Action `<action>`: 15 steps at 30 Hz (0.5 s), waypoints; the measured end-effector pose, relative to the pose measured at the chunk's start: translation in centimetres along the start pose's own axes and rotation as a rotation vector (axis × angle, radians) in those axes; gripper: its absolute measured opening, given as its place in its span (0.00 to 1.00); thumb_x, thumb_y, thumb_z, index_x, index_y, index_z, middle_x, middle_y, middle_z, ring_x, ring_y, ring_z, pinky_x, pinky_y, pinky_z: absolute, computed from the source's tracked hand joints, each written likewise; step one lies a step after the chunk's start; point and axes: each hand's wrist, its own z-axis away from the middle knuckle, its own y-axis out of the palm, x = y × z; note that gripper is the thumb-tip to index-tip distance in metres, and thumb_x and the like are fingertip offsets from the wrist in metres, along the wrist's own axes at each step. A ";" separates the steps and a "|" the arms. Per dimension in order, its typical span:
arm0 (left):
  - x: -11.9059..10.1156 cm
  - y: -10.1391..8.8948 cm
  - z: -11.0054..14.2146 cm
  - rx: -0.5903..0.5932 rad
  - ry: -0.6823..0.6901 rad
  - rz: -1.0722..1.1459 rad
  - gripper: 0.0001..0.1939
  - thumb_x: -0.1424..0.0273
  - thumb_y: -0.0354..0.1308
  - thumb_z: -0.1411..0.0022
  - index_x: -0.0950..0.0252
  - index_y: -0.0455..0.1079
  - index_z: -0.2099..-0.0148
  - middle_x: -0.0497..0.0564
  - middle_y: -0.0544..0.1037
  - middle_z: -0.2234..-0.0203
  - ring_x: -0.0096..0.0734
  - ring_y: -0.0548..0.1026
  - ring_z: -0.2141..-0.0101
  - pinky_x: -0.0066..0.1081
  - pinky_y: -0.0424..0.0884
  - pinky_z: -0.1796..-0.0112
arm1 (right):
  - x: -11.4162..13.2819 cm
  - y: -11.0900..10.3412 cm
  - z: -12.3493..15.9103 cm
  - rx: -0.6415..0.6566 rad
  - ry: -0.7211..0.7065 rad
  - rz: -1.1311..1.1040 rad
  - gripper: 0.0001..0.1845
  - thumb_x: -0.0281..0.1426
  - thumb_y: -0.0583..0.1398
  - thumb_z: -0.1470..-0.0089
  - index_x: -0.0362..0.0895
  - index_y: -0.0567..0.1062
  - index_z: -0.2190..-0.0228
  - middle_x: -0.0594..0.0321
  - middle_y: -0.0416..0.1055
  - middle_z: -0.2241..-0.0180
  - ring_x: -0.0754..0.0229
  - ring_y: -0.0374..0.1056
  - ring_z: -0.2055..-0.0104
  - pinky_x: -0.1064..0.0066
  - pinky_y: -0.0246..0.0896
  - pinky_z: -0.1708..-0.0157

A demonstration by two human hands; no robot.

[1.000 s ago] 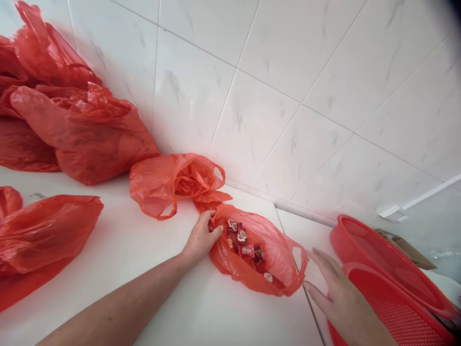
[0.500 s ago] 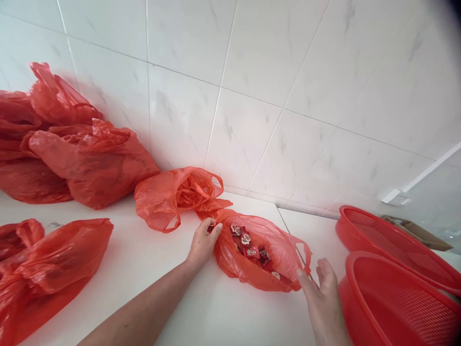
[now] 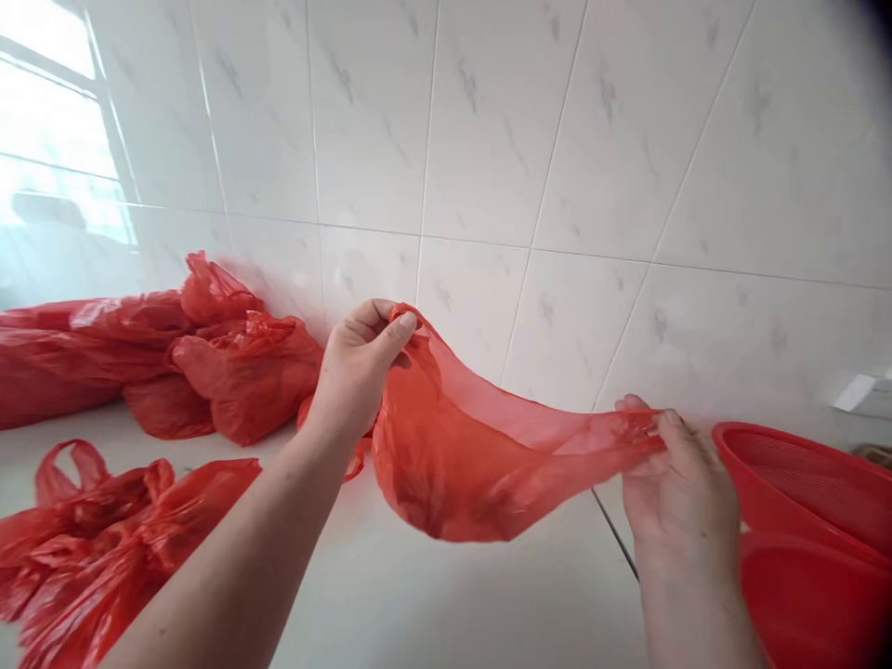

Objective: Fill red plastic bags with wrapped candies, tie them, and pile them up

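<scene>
A thin red plastic bag (image 3: 480, 465) hangs stretched between my two hands over the white table. My left hand (image 3: 366, 358) pinches its upper left corner between thumb and fingers. At the other end my right hand (image 3: 673, 478) grips the gathered handle side. The bag's lower part sags with dark shapes showing faintly through the plastic; what lies inside is hidden by its front wall. Behind my left wrist, another red bag (image 3: 355, 462) shows only in small part.
Several full red bags (image 3: 251, 390) are heaped against the tiled wall (image 3: 480, 139) at the left. Nearer, more red bags (image 3: 132, 530) lie on the white table (image 3: 446, 604). Two red mesh baskets (image 3: 801, 474) stand at the right edge.
Both hands have raised the bag off the table and pulled it taut. My right hand, apart before, now holds the handle end. The wrapped sweets seen inside earlier are hidden. The view has tilted up.
</scene>
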 end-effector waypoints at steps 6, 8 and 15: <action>0.6 0.5 1.0 -0.055 0.034 -0.405 0.10 0.63 0.59 0.44 0.64 0.66 0.71 0.43 0.65 0.81 0.21 0.61 0.79 0.21 0.58 0.79 | -0.6 1.2 -0.5 0.142 0.232 -0.155 0.13 0.38 0.63 0.52 0.46 0.65 0.76 0.71 0.64 0.79 0.67 0.64 0.77 0.74 0.63 0.77; 0.9 1.1 1.6 -0.014 0.035 -0.465 0.11 0.64 0.60 0.45 0.64 0.65 0.73 0.43 0.65 0.80 0.21 0.61 0.79 0.22 0.58 0.79 | -0.3 1.4 0.0 0.249 0.268 -0.155 0.16 0.44 0.59 0.48 0.46 0.65 0.76 0.74 0.57 0.84 0.71 0.51 0.85 0.78 0.50 0.85; 1.4 4.0 4.9 0.239 -0.012 -0.361 0.09 0.67 0.61 0.45 0.63 0.64 0.73 0.43 0.65 0.82 0.21 0.62 0.80 0.22 0.58 0.80 | 1.7 2.8 4.9 0.557 0.329 0.297 0.28 0.51 0.53 0.46 0.50 0.66 0.49 0.73 0.57 0.87 0.68 0.49 0.86 0.77 0.44 0.85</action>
